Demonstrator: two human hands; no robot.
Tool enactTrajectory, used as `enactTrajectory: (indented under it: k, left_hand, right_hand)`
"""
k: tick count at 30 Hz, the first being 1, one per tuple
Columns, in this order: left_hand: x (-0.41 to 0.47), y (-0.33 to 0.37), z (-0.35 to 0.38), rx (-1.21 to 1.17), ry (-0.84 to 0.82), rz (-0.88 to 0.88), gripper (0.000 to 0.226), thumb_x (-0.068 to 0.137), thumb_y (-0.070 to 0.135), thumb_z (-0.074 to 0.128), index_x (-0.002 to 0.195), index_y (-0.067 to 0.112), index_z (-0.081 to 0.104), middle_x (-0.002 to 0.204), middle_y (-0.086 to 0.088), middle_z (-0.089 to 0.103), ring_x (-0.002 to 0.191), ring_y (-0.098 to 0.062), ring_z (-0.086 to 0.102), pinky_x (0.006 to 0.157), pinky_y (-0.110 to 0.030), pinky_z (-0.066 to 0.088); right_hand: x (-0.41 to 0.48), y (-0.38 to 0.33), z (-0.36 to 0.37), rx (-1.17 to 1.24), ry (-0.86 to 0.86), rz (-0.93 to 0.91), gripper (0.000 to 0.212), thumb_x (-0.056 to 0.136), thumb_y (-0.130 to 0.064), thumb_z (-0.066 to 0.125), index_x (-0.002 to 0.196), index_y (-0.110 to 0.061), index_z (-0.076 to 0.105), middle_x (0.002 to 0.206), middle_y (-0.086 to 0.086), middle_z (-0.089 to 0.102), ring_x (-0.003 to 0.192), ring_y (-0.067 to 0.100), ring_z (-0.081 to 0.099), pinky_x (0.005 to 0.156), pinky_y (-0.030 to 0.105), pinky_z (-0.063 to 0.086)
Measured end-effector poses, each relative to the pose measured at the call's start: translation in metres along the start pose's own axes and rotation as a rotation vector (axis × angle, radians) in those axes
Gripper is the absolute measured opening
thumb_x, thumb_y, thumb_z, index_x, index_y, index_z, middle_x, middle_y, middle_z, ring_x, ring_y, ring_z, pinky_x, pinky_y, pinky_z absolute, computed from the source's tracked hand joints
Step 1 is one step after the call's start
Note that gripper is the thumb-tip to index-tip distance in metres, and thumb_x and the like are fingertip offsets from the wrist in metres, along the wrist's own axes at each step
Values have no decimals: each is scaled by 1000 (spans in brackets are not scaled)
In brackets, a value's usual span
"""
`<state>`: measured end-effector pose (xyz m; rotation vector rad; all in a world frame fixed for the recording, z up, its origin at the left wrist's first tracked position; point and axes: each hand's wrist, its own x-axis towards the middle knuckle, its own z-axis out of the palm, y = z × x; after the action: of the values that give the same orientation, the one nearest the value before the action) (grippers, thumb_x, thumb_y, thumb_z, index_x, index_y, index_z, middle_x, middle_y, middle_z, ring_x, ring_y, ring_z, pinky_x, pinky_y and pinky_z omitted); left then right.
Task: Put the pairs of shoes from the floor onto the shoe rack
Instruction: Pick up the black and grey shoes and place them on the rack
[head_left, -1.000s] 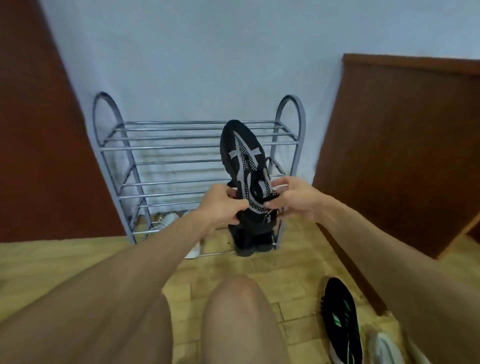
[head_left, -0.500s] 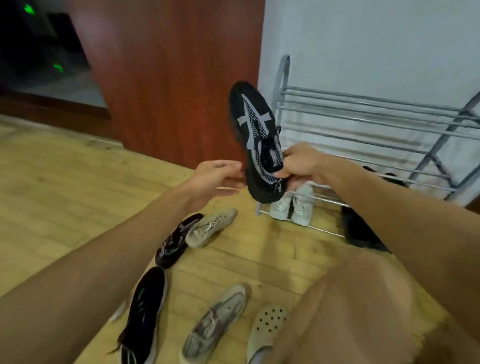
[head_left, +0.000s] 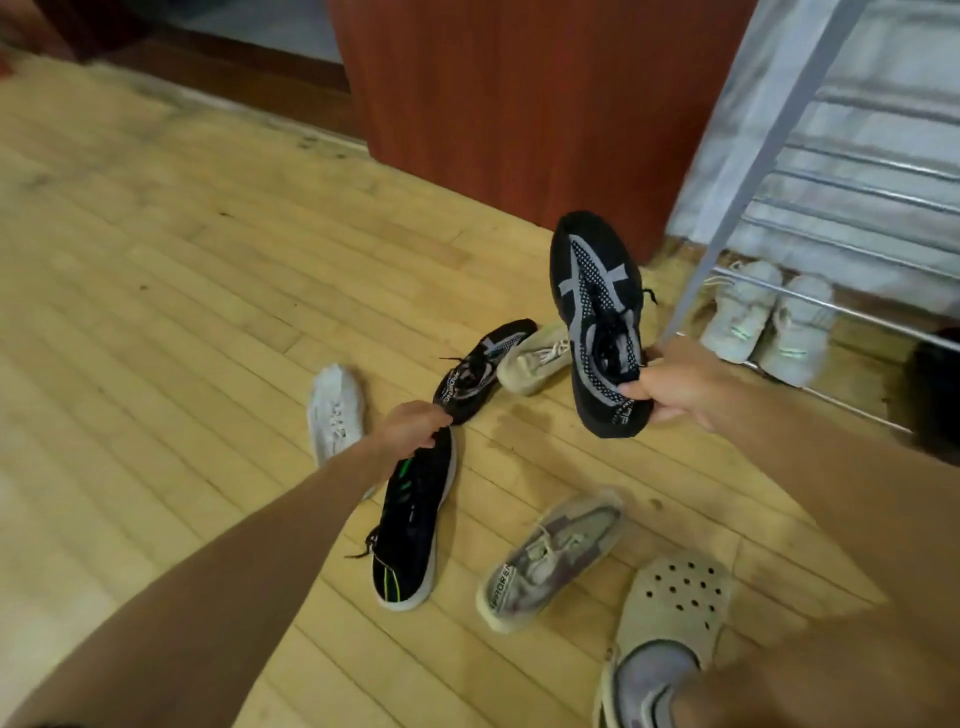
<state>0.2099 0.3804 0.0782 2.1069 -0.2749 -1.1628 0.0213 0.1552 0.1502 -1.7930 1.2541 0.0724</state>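
My view has swung left off the shoe rack (head_left: 769, 156): right hand (head_left: 675, 384) grips the black-grey shoe (head_left: 597, 312) aloft, left hand (head_left: 415, 423) closing on its mate (head_left: 480, 366) on the near floor (head_left: 156, 312), pairing before racking.

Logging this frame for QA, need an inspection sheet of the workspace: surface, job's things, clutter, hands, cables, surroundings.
Surface: wooden plank floor, bare at left.
Job's things: black shoe with grey stripes held in the air; its likely mate, beige sneaker, white shoe, black shoe with green accents and grey sneaker on the floor; shoe rack holds a pale pair on the bottom shelf.
Clutter: nothing seen.
Hands: right hand has a closed grip on the striped shoe's heel; left hand grips the green-accented shoe's end.
Cables: nothing seen.
Surroundings: reddish wood panel; foot in perforated clog.
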Motion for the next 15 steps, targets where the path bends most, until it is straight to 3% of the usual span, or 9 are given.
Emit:
enactTrajectory:
  k: [4,6,9,12,15]
  left_hand:
    - [45,-6,0,122,19,-47,51,92,33,55,140,20,42,139,-7,48,128,-27,47,99,-30,36]
    - [70,-7,-1,223,56,-63,54,94,33,50,144,18,36,140,-9,48,126,-30,49,106,-35,39]
    - [104,-6,2,372,201,-62,50,98,26,39,144,9,36,138,-14,50,121,-31,53,101,-37,43]
    - [133,-3,13,331,308,-97,48,99,22,36,143,5,38,144,-17,44,128,-33,47,101,-37,39]
    - [159,3,27,243,308,-128,50,100,23,33,148,8,32,150,-15,38,135,-32,40,105,-35,34]
  right_hand:
    - [29,12,19,-166,-38,16,45,75,-16,79,117,-14,62,109,8,70,96,27,68,82,42,60]
    - [42,18,27,-286,-80,13,49,74,-21,77,121,-18,61,111,6,70,101,26,66,87,40,57]
    - [61,32,38,-359,-144,31,48,78,-21,73,124,-20,60,117,5,68,108,25,63,91,34,52]
    - [75,52,46,-402,-176,63,43,79,-22,72,120,-18,61,116,4,67,106,25,63,87,32,50]
    - [85,70,47,-427,-220,125,40,78,-28,72,115,-18,62,108,3,68,99,24,64,85,34,51]
